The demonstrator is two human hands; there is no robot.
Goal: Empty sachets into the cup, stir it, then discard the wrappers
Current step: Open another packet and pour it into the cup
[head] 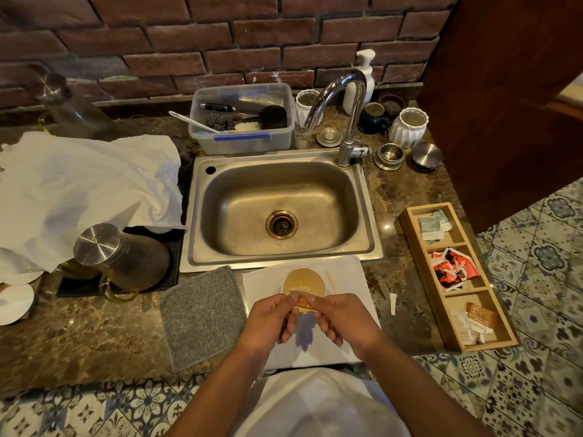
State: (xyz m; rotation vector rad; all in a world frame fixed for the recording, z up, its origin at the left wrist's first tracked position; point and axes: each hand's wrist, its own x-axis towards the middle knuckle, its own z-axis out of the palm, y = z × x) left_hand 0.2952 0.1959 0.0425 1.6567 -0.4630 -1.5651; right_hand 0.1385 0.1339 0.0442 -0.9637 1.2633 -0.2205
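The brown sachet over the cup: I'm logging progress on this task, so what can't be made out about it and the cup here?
- Brown sachet, head view: fingers of the left hand and right hand cover both ends; torn or sealed, unclear.
- Cup: near rim hidden behind the sachet; whether powder is in the liquid, too small to tell.
- Wooden stirrer: lower end hidden by the right hand.

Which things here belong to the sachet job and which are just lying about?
Job: brown sachet held by left hand and right hand, cup, stir stick, sachet tray.
Lying about: grey cloth, faucet, soap dispenser, plastic tub.
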